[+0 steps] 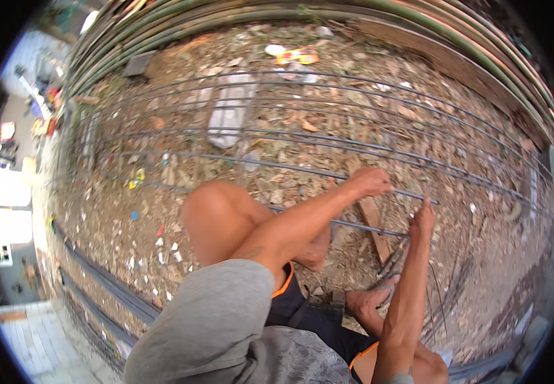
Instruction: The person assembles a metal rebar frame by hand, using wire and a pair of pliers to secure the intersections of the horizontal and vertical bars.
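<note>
The left hand (371,182) is closed around a long, dark, ribbed steel bar (238,160) of the rebar cage lying on littered dirt. Just below that bar, the right hand (423,221) pinches thin tie wire (440,301) against a neighbouring bar. The wire could likely slip or jab fingers if the cage shifts.
</note>
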`<state>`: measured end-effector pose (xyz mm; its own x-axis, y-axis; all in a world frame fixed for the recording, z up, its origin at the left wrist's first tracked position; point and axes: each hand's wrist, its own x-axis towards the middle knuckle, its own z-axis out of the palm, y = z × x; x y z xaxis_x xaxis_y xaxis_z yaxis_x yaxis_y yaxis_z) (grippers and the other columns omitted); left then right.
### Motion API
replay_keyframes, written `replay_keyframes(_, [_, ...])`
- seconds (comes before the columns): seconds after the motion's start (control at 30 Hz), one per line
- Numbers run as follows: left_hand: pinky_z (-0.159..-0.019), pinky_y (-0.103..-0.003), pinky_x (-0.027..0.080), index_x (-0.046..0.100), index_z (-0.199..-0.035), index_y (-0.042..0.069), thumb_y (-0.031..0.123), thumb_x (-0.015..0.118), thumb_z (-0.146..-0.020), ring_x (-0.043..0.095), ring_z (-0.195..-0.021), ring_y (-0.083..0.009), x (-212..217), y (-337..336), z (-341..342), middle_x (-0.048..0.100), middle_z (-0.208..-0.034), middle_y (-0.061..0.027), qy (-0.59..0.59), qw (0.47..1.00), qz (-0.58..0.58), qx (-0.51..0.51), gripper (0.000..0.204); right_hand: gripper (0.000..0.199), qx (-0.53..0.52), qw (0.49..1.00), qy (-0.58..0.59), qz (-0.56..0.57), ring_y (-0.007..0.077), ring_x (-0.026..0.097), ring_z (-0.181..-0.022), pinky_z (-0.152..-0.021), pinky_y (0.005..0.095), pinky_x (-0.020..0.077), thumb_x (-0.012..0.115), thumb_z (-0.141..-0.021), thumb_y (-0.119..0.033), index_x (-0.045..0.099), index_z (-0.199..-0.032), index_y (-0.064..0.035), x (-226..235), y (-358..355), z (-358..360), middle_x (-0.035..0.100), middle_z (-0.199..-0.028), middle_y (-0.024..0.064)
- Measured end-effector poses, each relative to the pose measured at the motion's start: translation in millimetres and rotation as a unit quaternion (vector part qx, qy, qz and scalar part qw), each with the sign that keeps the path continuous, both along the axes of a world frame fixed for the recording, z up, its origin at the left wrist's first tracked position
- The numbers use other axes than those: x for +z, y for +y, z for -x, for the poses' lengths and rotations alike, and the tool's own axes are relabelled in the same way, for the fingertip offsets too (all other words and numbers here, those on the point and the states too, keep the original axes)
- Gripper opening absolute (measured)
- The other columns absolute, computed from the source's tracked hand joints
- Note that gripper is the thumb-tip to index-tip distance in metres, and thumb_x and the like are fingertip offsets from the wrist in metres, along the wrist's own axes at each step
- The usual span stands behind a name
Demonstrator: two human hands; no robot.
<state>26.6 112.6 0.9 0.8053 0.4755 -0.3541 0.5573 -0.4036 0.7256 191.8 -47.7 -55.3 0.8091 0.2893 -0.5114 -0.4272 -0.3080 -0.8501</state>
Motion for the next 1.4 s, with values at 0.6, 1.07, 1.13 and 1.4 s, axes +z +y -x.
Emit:
replay_keyframes(0.6, [-0.064,-0.04,0.053,0.081,-0.084,0.017,0.037,0.081,-0.07,0.07,-0.069,-0.0244,1,-14,-17,0.073,-0.071,-0.0065,-0.008,0.991,0.067,0.112,0.025,0.028,0.339,0.739,-0.58,0.038,0.0191,0.053,-0.067,-0.056,0.0388,0.042,0.043,-0.102,-0.018,0.06,-0.121,-0.0065,79,-11,-13,0.056,-0.081,0.006])
replay_keyframes(1.07, [-0.068,-0.042,0.055,0.078,-0.078,0.009,0.033,0.085,-0.064,0.071,-0.072,-0.0291,12,-12,-28,0.073,-0.077,-0.013,-0.018,0.995,0.008,0.098,0.029,0.022,0.526,0.615,-0.519,0.274,0.0356,0.069,-0.095,-0.082,0.0456,0.0536,0.057,-0.095,-0.008,0.074,-0.108,-0.005,164,31,-12,0.072,-0.104,0.0182])
replay_keyframes(1.13, [-0.067,-0.041,0.056,0.078,-0.081,0.012,0.037,0.081,-0.068,0.072,-0.072,-0.0279,-14,-6,-14,0.074,-0.078,-0.0102,0.022,0.995,0.027,0.097,0.029,0.021,0.589,0.567,-0.447,0.364,0.0353,0.069,-0.094,-0.079,0.0452,0.0541,0.062,-0.09,-0.014,0.077,-0.105,-0.0133,175,67,21,0.072,-0.104,0.0166])
replay_keyframes(1.4, [-0.064,-0.031,0.051,0.078,-0.104,0.008,0.046,0.077,-0.083,0.066,-0.068,-0.0143,-5,15,-18,0.075,-0.079,-0.0065,0.003,0.985,0.168,0.025,0.044,0.022,0.659,0.52,-0.38,0.388,0.0357,0.07,-0.1,-0.083,0.0455,0.0563,0.064,-0.082,-0.011,0.076,-0.098,-0.0041,153,120,2,0.072,-0.104,0.021])
